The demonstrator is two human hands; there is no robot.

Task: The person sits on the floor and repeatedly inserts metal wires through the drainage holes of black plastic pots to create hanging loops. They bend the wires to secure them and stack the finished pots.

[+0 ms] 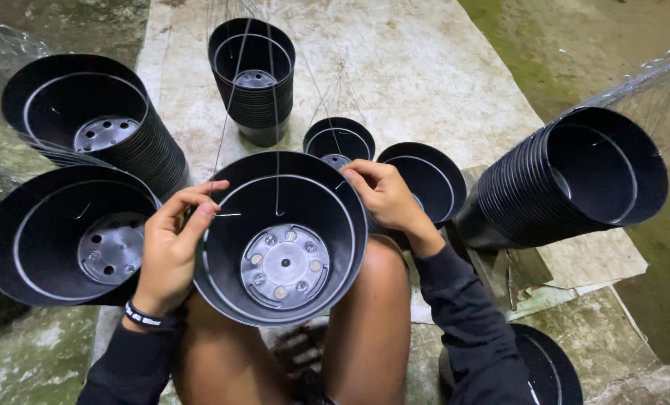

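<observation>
A round black plastic pot (282, 240) rests on my knees, mouth toward me, its perforated base showing inside. My left hand (171, 244) grips the pot's left rim and pinches a thin wire hanger (228, 112) at the edge. My right hand (385, 196) holds the upper right rim with fingers curled over it. Thin wires rise from the rim toward the top of the view.
Stacks of black pots lie on their sides at the left (87, 127), lower left (68, 236) and right (575, 176). An upright stack (254, 79) and two single pots (339, 141) (428, 180) stand ahead on a worn mat (425, 67). Another pot (548, 367) sits lower right.
</observation>
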